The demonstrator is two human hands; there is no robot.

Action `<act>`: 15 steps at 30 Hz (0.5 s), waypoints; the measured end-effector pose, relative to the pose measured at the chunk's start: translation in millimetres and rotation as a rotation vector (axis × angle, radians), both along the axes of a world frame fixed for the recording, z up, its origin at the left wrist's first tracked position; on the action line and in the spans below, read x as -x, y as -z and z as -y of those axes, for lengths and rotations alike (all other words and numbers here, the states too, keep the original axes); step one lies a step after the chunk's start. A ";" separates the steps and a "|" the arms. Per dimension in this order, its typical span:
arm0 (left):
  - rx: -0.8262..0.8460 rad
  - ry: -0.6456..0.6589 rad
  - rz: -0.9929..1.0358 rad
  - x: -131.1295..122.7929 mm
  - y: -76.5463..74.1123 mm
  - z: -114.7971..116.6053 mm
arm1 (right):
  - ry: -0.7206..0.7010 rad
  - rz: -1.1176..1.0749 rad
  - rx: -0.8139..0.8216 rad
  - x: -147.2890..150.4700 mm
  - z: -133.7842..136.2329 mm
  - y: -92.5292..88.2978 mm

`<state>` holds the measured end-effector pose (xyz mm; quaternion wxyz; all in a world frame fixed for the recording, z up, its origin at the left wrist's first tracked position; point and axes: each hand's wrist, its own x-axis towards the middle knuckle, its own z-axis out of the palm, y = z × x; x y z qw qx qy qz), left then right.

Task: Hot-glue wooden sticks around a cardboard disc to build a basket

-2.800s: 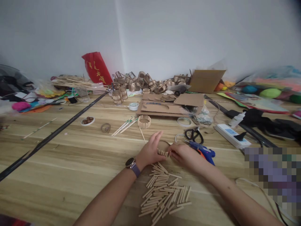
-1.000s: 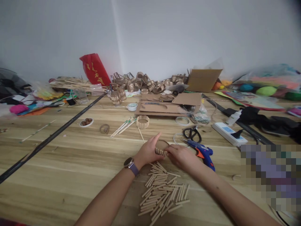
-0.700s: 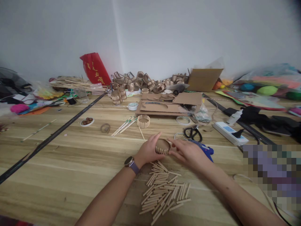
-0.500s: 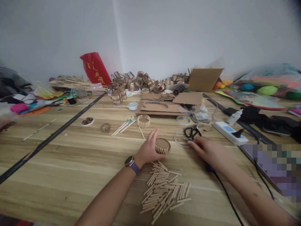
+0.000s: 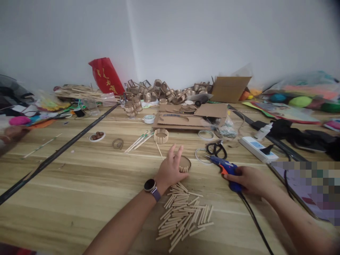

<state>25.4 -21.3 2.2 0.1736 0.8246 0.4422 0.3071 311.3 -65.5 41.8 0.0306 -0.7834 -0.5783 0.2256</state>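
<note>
My right hand point(image 5: 249, 182) is wrapped round the handle of a blue glue gun point(image 5: 227, 170) with an orange trigger. Its nozzle points left, and a black cord trails toward the front edge. Beside a round cardboard base point(image 5: 185, 163), my left hand point(image 5: 171, 168) has its fingers spread, the thumb along the near side. Short wooden sticks stand upright along part of the base's rim; my hand hides the left part. Whether the hand touches it, I cannot tell. Just in front lies a loose pile of short wooden sticks point(image 5: 183, 212).
Behind the base stand a finished stick ring point(image 5: 161, 136) and black-handled scissors point(image 5: 216, 149). A power strip point(image 5: 257, 148) is on the right. Cardboard sheets point(image 5: 183, 120) and many small stick buckets point(image 5: 164, 92) fill the back. Another person's hand point(image 5: 13, 134) reaches in at the left.
My right hand has moved from beside the scissors back toward me and now holds the glue gun. My left fingers have spread apart. Another person's hand has come in at the left.
</note>
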 end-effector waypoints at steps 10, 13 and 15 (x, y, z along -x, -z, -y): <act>0.026 0.035 0.087 8.2 3.7 -6.7 | 0.082 -0.920 -0.289 28.1 8.9 -7.2; 0.047 0.026 0.096 11.3 4.3 -8.2 | 0.152 -1.197 -0.226 45.8 14.4 -2.8; 0.049 0.027 0.107 12.2 4.8 -8.4 | 0.150 -1.291 -0.165 52.5 16.4 3.4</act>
